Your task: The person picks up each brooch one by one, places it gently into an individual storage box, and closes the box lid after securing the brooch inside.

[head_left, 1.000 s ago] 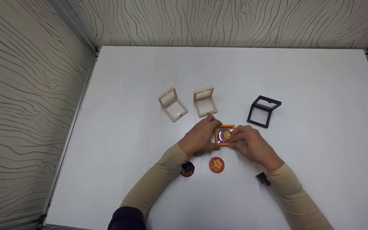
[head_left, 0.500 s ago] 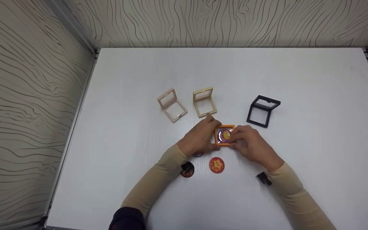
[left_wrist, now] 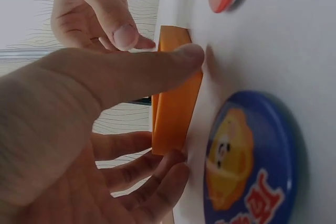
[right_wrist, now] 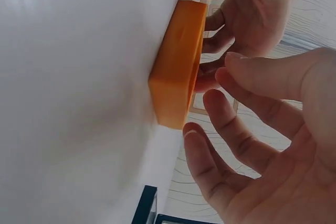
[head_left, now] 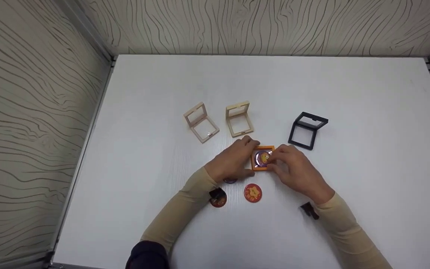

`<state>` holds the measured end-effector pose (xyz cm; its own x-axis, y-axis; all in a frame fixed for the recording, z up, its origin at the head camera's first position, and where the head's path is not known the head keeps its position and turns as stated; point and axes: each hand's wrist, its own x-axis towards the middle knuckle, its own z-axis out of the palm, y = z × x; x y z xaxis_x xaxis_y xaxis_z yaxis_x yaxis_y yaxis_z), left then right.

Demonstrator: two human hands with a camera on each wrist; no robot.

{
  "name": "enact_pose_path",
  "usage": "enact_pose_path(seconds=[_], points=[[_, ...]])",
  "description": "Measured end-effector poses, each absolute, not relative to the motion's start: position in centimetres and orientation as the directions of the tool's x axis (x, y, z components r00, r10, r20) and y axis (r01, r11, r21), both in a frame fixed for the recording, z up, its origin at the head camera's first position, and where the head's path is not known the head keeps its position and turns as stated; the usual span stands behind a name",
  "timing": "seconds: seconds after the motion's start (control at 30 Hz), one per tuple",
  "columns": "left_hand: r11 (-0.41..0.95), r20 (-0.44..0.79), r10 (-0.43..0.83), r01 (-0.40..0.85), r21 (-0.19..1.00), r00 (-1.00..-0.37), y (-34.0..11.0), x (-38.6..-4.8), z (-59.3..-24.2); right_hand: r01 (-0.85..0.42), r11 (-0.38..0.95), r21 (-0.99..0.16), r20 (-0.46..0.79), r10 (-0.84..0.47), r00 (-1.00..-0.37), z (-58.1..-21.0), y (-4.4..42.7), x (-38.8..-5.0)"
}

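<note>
An orange square frame [head_left: 262,169] lies on the table with a purple round badge [head_left: 260,158] showing a yellow figure inside it. My left hand [head_left: 230,160] grips the frame's left part; in the left wrist view its thumb lies on one orange side [left_wrist: 176,111] and its fingers are at the opposite side. Over the badge's right edge are the fingertips of my right hand [head_left: 301,173]. The right wrist view shows that hand's [right_wrist: 283,140] fingers loosely bent beside the frame [right_wrist: 176,56], thumb and index close together, nothing visible between them.
Two pale hinged frames [head_left: 215,129] [head_left: 251,125] stand unfolded behind the left hand, a black one [head_left: 313,140] at the back right. Nearer the front lie a red star badge [head_left: 253,193], a dark reddish badge [head_left: 218,201] and a blue badge [left_wrist: 249,161], partly hidden by the left hand.
The left hand has shifted slightly left, its thumb tip a little farther from the frame's front corner. The right thumb has moved slightly up. Frame and badges look unmoved.
</note>
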<state>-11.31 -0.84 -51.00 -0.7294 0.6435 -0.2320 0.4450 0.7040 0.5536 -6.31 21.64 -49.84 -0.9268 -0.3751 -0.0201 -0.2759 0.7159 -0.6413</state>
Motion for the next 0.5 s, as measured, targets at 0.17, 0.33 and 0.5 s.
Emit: enact_pose_path(seconds=[0.17,0.33,0.5], points=[[0.69,-0.238,0.665,0.461,0.558,-0.708,-1.2,-11.3,-50.7,-0.32,0.67,-0.669,-0.002,-0.433,-0.901,-49.6,21.0,-5.6],[0.697,-0.226,0.659,0.469,0.542,-0.718,-1.4,-11.5,-50.7,-0.349,0.647,-0.678,-0.06,-0.521,-0.851,-49.4,20.5,-5.1],[0.723,-0.221,0.632,0.461,0.514,-0.743,-1.4,-11.7,-50.6,-0.359,0.678,-0.641,-0.144,-0.566,-0.812,-49.6,20.0,-4.8]])
